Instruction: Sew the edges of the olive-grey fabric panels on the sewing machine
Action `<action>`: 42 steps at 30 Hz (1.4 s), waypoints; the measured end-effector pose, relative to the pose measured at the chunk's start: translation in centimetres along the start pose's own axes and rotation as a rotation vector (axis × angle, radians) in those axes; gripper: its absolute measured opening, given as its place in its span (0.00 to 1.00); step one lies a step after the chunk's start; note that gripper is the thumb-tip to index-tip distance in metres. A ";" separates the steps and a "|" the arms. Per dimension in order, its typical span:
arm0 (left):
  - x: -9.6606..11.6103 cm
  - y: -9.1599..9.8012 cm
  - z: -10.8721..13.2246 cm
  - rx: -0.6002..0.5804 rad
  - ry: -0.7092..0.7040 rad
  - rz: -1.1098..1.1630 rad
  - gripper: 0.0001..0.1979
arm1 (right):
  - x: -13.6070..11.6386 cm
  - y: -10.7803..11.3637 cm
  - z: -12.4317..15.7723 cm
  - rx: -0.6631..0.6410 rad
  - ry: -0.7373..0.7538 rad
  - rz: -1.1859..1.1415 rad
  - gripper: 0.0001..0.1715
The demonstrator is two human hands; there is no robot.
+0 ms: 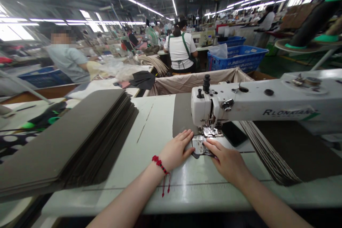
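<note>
A white sewing machine (201,107) reaches in from the right, its presser foot down near a shiny metal needle plate (199,145). Under and behind its head lies a grey-brown panel (181,114), flat on the table. My left hand (177,149), with a red and black cord bracelet (159,162) at the wrist, rests left of the plate. Its fingers stretch onto the panel's near edge and the thumb points to the plate. My right hand (228,162) lies at the plate's right side, fingertips stretched onto the metal just before the presser foot. Nothing shows gripped in either hand.
A tall stack of grey-brown panels (66,135) stands at left; another stack (291,149) lies right, under the machine arm. A black phone (234,133) lies beside the needle. Beyond are a cloth-lined bin (176,83), blue baskets (237,58) and people seated at work.
</note>
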State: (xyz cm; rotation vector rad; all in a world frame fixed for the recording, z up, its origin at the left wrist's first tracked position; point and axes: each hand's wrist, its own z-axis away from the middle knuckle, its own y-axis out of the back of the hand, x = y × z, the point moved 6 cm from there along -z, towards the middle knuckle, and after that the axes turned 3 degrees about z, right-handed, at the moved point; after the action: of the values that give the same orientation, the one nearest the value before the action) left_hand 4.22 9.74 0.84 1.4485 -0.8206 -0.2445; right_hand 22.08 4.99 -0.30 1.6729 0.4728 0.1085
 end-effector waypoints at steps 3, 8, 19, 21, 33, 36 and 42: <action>0.0 0.1 -0.1 -0.002 -0.001 0.002 0.29 | 0.0 0.0 0.0 0.002 -0.001 -0.001 0.36; -0.1 0.0 -0.2 -0.005 0.009 -0.001 0.30 | 0.0 -0.1 0.1 0.002 -0.003 0.001 0.35; 0.4 0.3 -0.5 -0.022 0.019 -0.020 0.29 | 0.1 0.0 0.2 0.001 -0.012 -0.015 0.35; 0.5 0.5 -0.5 -0.016 0.020 -0.030 0.29 | 0.1 -0.1 0.2 -0.004 -0.016 -0.017 0.35; 1.8 1.3 0.5 0.084 0.062 -0.100 0.21 | -0.1 0.7 0.5 0.023 -0.034 -0.074 0.32; 1.5 1.8 1.6 0.124 0.144 -0.135 0.23 | -0.2 0.8 0.6 0.028 -0.038 -0.082 0.31; 0.0 1.1 6.3 0.200 0.269 -0.197 0.25 | -0.3 2.1 0.9 0.036 -0.045 -0.122 0.27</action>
State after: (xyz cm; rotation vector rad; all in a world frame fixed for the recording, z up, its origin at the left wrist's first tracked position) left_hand -0.06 5.06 1.29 1.7100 -0.4945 -0.1134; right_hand 22.61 3.89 1.68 1.6735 0.5435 -0.0274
